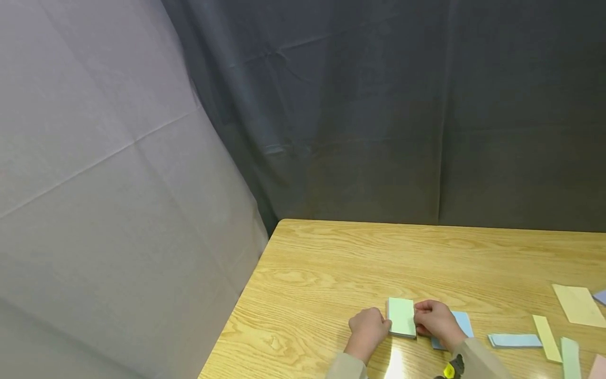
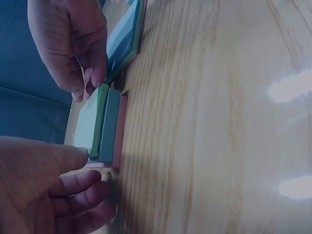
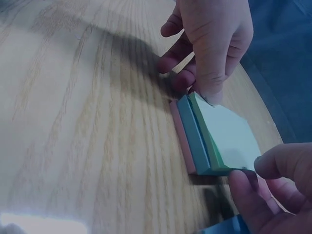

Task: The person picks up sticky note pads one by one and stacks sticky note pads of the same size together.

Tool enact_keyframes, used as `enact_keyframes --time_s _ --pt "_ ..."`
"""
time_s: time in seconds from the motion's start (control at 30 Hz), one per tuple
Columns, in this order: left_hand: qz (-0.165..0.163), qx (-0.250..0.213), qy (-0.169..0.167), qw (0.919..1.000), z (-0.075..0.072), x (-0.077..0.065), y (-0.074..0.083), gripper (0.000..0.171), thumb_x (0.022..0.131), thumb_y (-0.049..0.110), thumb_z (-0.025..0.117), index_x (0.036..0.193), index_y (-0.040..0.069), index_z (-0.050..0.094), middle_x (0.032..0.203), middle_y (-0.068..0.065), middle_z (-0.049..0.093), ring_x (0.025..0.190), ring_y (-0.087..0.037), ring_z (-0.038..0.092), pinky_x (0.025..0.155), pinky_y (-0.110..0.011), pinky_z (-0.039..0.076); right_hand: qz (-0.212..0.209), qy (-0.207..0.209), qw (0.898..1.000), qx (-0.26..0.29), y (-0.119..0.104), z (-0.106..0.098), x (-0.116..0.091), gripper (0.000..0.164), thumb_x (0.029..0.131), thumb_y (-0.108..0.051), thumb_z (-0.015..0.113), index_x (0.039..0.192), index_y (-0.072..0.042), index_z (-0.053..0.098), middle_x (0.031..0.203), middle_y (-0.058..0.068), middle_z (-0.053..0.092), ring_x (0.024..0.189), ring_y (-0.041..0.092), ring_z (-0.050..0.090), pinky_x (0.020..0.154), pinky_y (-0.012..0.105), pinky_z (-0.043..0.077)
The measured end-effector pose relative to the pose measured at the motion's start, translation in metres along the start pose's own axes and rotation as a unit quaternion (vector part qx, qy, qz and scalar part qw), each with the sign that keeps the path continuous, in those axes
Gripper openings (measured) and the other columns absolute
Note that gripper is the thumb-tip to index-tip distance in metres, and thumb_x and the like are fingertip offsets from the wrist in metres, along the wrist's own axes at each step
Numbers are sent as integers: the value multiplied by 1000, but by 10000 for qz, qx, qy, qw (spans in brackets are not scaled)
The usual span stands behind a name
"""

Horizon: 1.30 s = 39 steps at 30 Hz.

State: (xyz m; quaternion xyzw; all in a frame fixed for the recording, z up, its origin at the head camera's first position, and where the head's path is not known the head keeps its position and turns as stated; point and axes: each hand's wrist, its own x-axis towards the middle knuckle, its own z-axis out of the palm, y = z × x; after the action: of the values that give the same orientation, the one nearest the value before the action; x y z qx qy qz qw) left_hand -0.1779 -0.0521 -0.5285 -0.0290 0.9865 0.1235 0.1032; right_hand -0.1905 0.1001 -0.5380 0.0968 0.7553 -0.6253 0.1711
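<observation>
A pale green sticky-note pad [image 1: 401,316] tops a stack on the wooden table. Below it, a blue pad [image 3: 193,134] and a pink pad [image 3: 182,137] show at the side. My left hand [image 1: 369,327] is at the stack's left side, its thumb pressing the green pad's edge and its other fingers loosely bent beside the stack. At the opposite edge, my right hand [image 1: 436,322] has thumb and forefinger at the green pad's corner and appears to pinch it. The green layers look slightly uneven there.
Partly behind my right hand lies another stack with a blue top [image 1: 463,322]. Further right are light blue strips [image 1: 515,340], a yellow strip [image 1: 546,338], a green strip [image 1: 571,358], a yellow sheet [image 1: 579,304] and a pink piece [image 1: 598,367]. Dark curtains [image 1: 355,116] hang behind the table.
</observation>
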Motion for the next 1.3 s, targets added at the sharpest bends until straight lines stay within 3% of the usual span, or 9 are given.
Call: enact_keyframes --time_s 0.23,0.47,0.67,0.87,1.03,1.3 --pt "70 11 29 10000 0 1 -2 51 83 34 58 42 14 34 36 7 22 36 -10 21 44 -24 24 -87 86 9999 -58 -4 -13 2 41 77 3 46 114 18 38 83 14 48 63 16 52 57 29 49" --pt "129 61 48 9999 -1 3 -1 53 82 35 60 40 14 36 36 7 22 37 -10 24 47 -24 28 -265 329 9990 -148 -14 -38 2 42 81 1 46 117 19 35 84 14 49 65 14 53 57 27 49" --pt "55 194 -1 9998 -4 2 -1 54 83 36 59 42 13 33 35 7 20 34 -9 18 43 -22 25 -297 397 9987 -125 -19 -59 1 45 82 -2 46 120 18 32 87 14 49 70 16 54 60 28 50" --pt "21 230 -135 9996 -3 0 -4 54 84 36 57 42 14 31 36 7 19 35 -9 16 44 -21 25 -246 419 9987 -164 -11 -77 0 46 82 -2 46 119 20 30 86 15 51 69 16 55 60 30 50" --pt "52 54 -45 10000 -2 0 -6 53 82 34 59 41 13 32 35 7 19 35 -9 17 43 -22 25 -297 511 9977 -322 -3 -99 1 47 84 -4 45 120 22 29 86 15 54 67 15 57 60 31 50" --pt "67 -79 -49 9999 -1 1 -8 54 82 36 61 40 12 35 35 7 20 34 -9 19 43 -22 25 -457 1073 9881 -1007 9 -142 3 48 82 -9 45 118 21 33 85 15 56 62 12 57 57 31 50"
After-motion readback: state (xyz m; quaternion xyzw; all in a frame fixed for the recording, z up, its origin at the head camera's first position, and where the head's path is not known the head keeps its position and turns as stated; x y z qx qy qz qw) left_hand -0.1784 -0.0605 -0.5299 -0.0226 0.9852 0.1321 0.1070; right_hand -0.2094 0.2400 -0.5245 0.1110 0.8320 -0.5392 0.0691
